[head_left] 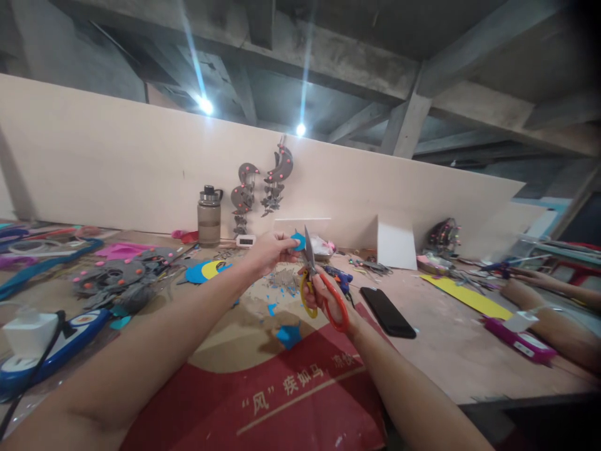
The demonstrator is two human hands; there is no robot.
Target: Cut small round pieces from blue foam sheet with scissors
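Head view, frame centre: left hand (270,250) pinches blue foam piece (297,240); right hand (328,294) closed through scissors (312,275) handles, blades at its edge. Blue offcuts (287,335) on table (436,357); trimming appears partly done.

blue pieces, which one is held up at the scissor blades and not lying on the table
The small round blue piece, pinched in the left hand beside the scissors gripped by the right hand. The other blue scraps lie flat on the table.
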